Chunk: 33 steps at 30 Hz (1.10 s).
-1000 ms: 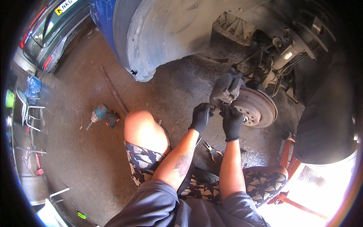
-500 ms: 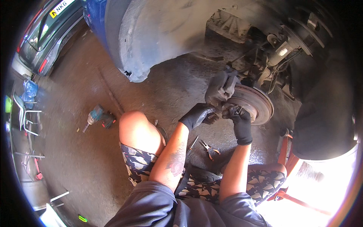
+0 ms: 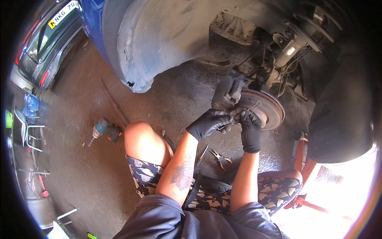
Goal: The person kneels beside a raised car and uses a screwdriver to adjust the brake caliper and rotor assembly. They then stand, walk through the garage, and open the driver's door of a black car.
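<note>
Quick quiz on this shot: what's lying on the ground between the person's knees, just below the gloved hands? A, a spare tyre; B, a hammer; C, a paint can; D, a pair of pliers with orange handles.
D: a pair of pliers with orange handles lies on the ground between the bare knees, below the left hand and right hand, which work at the brake disc.
</note>
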Motion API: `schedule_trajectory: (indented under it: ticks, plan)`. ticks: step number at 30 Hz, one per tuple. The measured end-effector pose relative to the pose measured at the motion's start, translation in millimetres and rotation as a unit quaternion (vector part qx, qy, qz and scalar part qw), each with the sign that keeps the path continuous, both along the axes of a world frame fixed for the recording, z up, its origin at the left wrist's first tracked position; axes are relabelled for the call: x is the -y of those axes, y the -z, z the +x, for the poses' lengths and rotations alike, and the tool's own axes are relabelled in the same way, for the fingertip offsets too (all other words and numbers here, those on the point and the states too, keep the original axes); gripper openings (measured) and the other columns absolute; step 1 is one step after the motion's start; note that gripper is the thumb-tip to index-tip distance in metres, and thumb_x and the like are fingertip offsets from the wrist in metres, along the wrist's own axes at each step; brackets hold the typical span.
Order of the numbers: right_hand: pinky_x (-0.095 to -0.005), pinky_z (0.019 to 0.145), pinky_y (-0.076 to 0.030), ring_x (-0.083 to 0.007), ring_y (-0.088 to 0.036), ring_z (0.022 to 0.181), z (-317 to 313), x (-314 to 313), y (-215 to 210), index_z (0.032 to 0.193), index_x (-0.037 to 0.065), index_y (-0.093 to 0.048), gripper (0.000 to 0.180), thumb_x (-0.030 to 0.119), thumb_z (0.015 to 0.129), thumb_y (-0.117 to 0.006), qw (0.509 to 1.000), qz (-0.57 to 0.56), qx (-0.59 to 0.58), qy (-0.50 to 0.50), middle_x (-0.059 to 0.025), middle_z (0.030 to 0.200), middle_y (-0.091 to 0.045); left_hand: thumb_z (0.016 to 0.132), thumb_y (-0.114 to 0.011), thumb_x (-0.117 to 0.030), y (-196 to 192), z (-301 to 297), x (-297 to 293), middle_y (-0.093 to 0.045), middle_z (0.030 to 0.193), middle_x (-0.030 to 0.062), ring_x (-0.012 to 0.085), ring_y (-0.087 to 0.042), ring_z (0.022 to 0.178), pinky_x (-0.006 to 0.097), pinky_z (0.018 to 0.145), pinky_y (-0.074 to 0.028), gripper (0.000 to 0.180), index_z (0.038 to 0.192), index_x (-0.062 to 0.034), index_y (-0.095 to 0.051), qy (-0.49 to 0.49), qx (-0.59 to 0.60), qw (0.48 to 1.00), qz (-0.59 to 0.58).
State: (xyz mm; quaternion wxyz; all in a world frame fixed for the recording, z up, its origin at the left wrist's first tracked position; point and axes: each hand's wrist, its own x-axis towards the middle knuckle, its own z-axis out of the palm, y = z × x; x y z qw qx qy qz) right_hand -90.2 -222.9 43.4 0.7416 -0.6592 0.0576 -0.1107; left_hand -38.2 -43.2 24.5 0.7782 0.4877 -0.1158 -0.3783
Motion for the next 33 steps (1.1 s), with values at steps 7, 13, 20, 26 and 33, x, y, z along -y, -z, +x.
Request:
schedule_trajectory:
  ticks: [7, 13, 20, 26, 33]
  plan:
    - [-0.0259, 0.07, -0.047, -0.0114, -0.059, 0.073, -0.8, -0.9, 18.6, 0.096, -0.001, -0.069, 0.024, 0.02, 0.099, -0.058, 0.997, 0.06, 0.003, 0.049, -0.0046, 0.083, -0.067, 0.099, -0.056, -0.023, -1.1, -5.2, 6.0, -0.067, 0.08, 0.0066, 0.0137, -0.061, 0.067, 0.029, 0.063, -0.05, 0.027, 0.099, 0.0015, -0.068, 0.03, -0.001, 0.999, -0.014]
    - [-0.0242, 0.066, -0.044, -0.0087, -0.056, 0.069, -2.3, 10.5, 5.0, 0.095, 0.001, -0.069, 0.025, 0.022, 0.1, -0.057, 0.999, 0.02, -0.002, 0.031, -0.0014, 0.079, -0.066, 0.1, -0.056, -0.024, -5.9, -10.3, 4.1, -0.07, 0.088, 0.0091, 0.016, -0.066, 0.074, 0.031, 0.067, -0.053, 0.028, 0.104, 0.0016, -0.067, -0.006, -0.033, 0.999, -0.013]
    - [-0.0301, 0.063, -0.047, -0.0139, -0.061, 0.067, 0.6, 13.7, -0.8, 0.089, 0.0, -0.069, 0.021, 0.016, 0.096, -0.059, 0.988, -0.148, -0.036, -0.03, -0.0058, 0.075, -0.069, 0.099, -0.057, -0.024, 16.7, -4.5, 2.4, -0.071, 0.098, 0.0099, 0.0176, -0.068, 0.084, 0.032, 0.076, -0.055, 0.028, 0.11, -0.001, -0.067, -0.076, 0.043, 0.993, 0.082]
    - [-0.0365, 0.058, -0.047, -0.0271, -0.065, 0.063, 6.7, -5.5, 16.7, 0.085, -0.001, -0.069, 0.015, 0.013, 0.089, -0.064, 0.949, -0.314, 0.029, 0.028, -0.0168, 0.072, -0.066, 0.091, -0.064, -0.022, 69.4, -9.4, 1.6, -0.072, 0.1, 0.0138, 0.0215, -0.068, 0.091, 0.035, 0.082, -0.052, 0.027, 0.11, -0.0021, -0.068, -0.086, 0.33, 0.866, 0.366]
    - [-0.039, 0.058, -0.049, -0.036, -0.066, 0.066, 6.6, -12.6, 17.5, 0.084, 0.001, -0.07, 0.017, 0.017, 0.088, -0.065, 0.949, -0.311, -0.032, 0.025, -0.0201, 0.072, -0.065, 0.087, -0.067, -0.027, 71.6, -16.2, 22.4, -0.068, 0.101, 0.0251, 0.0353, -0.068, 0.096, 0.039, 0.083, -0.053, 0.032, 0.103, 0.0, -0.069, -0.236, 0.285, 0.876, 0.308]
